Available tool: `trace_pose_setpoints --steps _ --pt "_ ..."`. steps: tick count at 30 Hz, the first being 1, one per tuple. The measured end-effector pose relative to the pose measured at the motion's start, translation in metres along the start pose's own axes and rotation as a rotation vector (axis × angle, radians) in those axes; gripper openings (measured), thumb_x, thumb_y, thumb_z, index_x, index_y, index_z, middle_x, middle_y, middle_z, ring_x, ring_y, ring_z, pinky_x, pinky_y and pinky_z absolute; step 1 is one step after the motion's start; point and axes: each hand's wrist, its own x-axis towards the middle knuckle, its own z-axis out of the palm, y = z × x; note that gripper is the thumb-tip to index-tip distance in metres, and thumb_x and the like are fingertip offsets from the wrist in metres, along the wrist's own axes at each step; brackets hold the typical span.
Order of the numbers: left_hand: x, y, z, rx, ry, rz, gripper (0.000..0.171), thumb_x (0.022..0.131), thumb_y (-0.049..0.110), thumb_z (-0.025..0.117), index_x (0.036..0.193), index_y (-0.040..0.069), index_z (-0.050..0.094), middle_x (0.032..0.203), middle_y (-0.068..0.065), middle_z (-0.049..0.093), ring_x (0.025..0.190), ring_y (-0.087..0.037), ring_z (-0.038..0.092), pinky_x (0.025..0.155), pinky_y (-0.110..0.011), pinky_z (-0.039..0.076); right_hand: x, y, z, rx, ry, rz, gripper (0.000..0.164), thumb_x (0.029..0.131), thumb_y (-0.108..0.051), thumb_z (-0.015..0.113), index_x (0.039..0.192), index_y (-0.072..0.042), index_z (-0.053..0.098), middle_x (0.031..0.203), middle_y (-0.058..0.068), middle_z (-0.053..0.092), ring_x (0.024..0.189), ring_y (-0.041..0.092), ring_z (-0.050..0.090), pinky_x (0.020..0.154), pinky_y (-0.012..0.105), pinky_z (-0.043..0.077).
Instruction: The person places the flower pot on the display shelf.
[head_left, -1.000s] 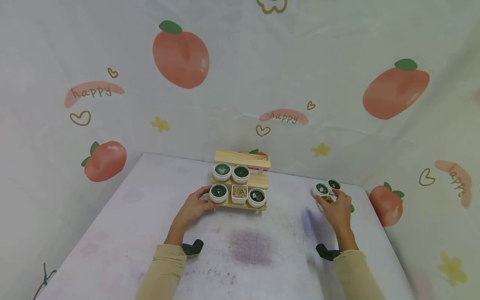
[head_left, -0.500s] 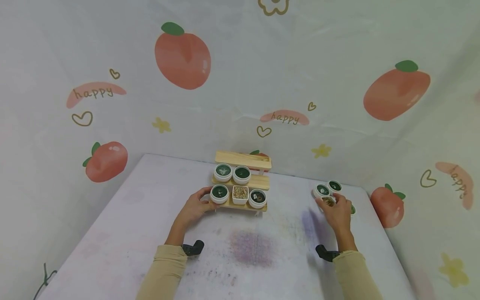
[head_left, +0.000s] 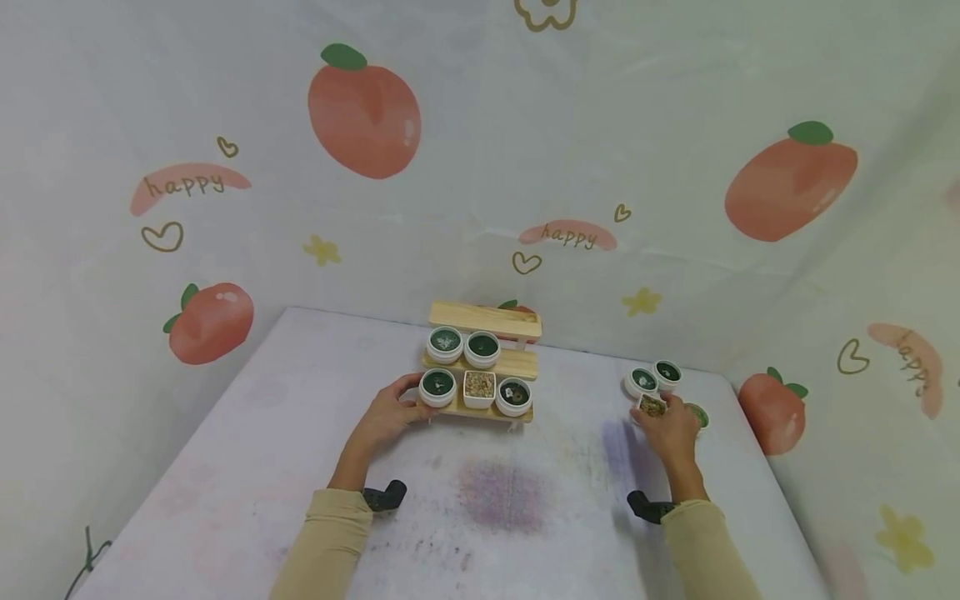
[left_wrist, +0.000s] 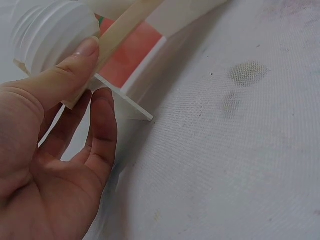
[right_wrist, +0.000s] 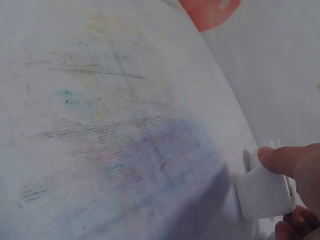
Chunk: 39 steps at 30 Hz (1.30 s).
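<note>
While the right hand (head_left: 672, 431) pinches the square white pot (head_left: 652, 406) between thumb and fingers, the left hand (head_left: 390, 414) grips the end of the lowest board of the wooden stand (head_left: 517, 364), thumb tip against the ribbed round pot (head_left: 437, 387) there. Location: the square pot is at the right side of the counter (head_left: 570, 475), in front of two round pots (head_left: 642, 382), a green-topped pot (head_left: 699, 416) just beyond the hand. Whether its base touches the counter, I cannot tell from where I stand.

Handling, in my judgement: light, stiff-walled, probably brittle if dropped. Its walls look smooth and could slip under a loose pinch; the grainy fill, if loose, could spill on tilting. Recommended hold: two opposite flat walls, just below the rim, pot level, fingertips off the fill. Material not established.
</note>
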Motion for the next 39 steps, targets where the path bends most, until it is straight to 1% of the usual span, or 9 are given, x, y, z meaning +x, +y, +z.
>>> trace_pose_setpoints --steps 3,7,15,22,24,27,31,34,39 --pt "0.0 0.0 0.0 -0.01 -0.004 -0.003 0.079 0.081 0.024 0.087 0.15 0.015 0.049 0.159 -0.013 0.044 0.137 -0.041 0.053 0.114 -0.053 0.042 0.0 0.002 0.003 -0.018 -0.021 0.016 0.073 0.091 -0.026 0.071 0.146 0.012 0.041 0.141 0.04 0.047 0.133 0.058 0.037 0.112 0.064 0.028" --pt "-0.001 0.0 0.0 -0.008 -0.009 -0.003 0.08 0.081 0.025 0.087 0.15 0.014 0.048 0.16 -0.014 0.043 0.138 -0.042 0.052 0.115 -0.054 0.041 -0.001 0.003 0.005 -0.014 -0.024 0.039 0.075 0.091 -0.027 0.071 0.147 0.012 0.039 0.138 0.04 0.044 0.13 0.054 0.039 0.109 0.063 0.034" --pt "-0.001 0.002 0.001 -0.002 -0.001 -0.008 0.078 0.083 0.023 0.086 0.15 0.015 0.048 0.16 -0.013 0.043 0.135 -0.04 0.054 0.109 -0.05 0.047 -0.007 -0.004 0.004 0.032 0.021 -0.013 0.073 0.088 -0.026 0.075 0.144 0.011 0.044 0.133 0.037 0.045 0.126 0.051 0.041 0.107 0.062 0.036" --pt "-0.002 0.003 0.001 -0.01 -0.005 -0.016 0.079 0.083 0.023 0.085 0.152 0.015 0.046 0.161 -0.014 0.041 0.136 -0.042 0.053 0.109 -0.051 0.047 -0.01 -0.014 0.007 0.107 0.049 -0.056 0.072 0.086 -0.026 0.08 0.139 0.01 0.048 0.131 0.034 0.047 0.125 0.046 0.042 0.107 0.059 0.036" --pt "-0.002 0.003 0.001 -0.008 -0.004 -0.02 0.079 0.083 0.024 0.085 0.151 0.016 0.047 0.161 -0.013 0.042 0.136 -0.041 0.053 0.109 -0.05 0.047 -0.01 -0.018 0.009 0.129 0.046 -0.067 0.072 0.087 -0.028 0.08 0.14 0.009 0.049 0.13 0.032 0.047 0.121 0.043 0.043 0.104 0.056 0.038" --pt "0.0 0.001 0.001 -0.008 -0.006 -0.024 0.078 0.082 0.024 0.086 0.15 0.017 0.048 0.161 -0.012 0.042 0.135 -0.04 0.054 0.108 -0.048 0.048 -0.011 -0.025 0.011 0.164 0.039 -0.094 0.071 0.087 -0.03 0.08 0.141 0.007 0.049 0.126 0.029 0.047 0.114 0.038 0.046 0.094 0.05 0.042" --pt "0.001 -0.002 0.0 -0.01 -0.01 -0.026 0.079 0.081 0.026 0.087 0.15 0.017 0.049 0.16 -0.011 0.043 0.134 -0.039 0.055 0.107 -0.046 0.049 -0.013 -0.036 0.013 0.21 0.025 -0.145 0.072 0.088 -0.032 0.08 0.141 0.006 0.051 0.124 0.026 0.049 0.108 0.033 0.051 0.083 0.037 0.042" --pt "0.001 -0.002 0.0 -0.017 -0.006 -0.026 0.079 0.08 0.026 0.088 0.149 0.018 0.049 0.16 -0.01 0.043 0.135 -0.039 0.055 0.107 -0.046 0.049 -0.015 -0.046 0.014 0.24 0.007 -0.167 0.073 0.087 -0.034 0.081 0.142 0.005 0.052 0.125 0.025 0.051 0.107 0.032 0.053 0.081 0.029 0.042" --pt "0.001 -0.001 -0.001 -0.01 -0.01 -0.023 0.079 0.081 0.027 0.087 0.15 0.018 0.048 0.16 -0.01 0.043 0.131 -0.036 0.058 0.101 -0.039 0.052 -0.019 -0.062 0.017 0.242 -0.036 -0.206 0.074 0.085 -0.034 0.082 0.142 0.004 0.052 0.125 0.023 0.053 0.108 0.033 0.056 0.082 0.029 0.044"
